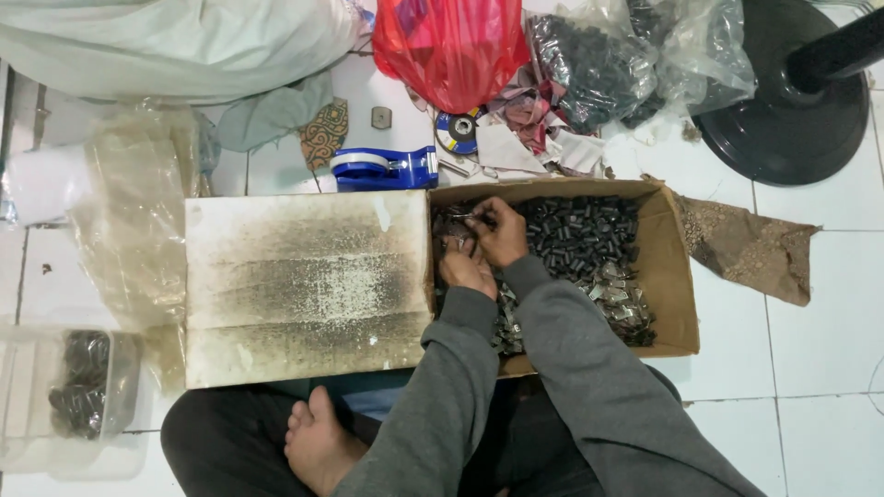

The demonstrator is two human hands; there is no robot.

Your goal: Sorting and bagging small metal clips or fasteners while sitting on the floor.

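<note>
Both of my hands are down inside the open cardboard box (pixel 677 276), close together over its near-left corner. My right hand (pixel 500 230) has its fingers pinched shut on a small metal piece (pixel 463 218), thin and shiny, held just above the heap. My left hand (pixel 466 269) sits just below and touching the right, curled closed over something small that I cannot make out.

Directly beside my right hand lies a mass of small dark cylinders (pixel 582 235), filling the far half of the box. Nearer to me, past my right sleeve, is a scatter of shiny metal clips (pixel 619 299).

Left of my hands, touching the box, lies a flat stained board (pixel 304 285), pale with dark sooty streaks. Beyond it, just past the box edge, sits a blue tape dispenser (pixel 385 168), and a little farther a red plastic bag (pixel 451 46) and a clear bag of dark parts (pixel 599 64). Well off to the right stands a black round fan base (pixel 792 110). Far to my left, a clear plastic tub (pixel 78 382) holds more dark pieces. My bare foot (pixel 318 442) rests under the board.
</note>
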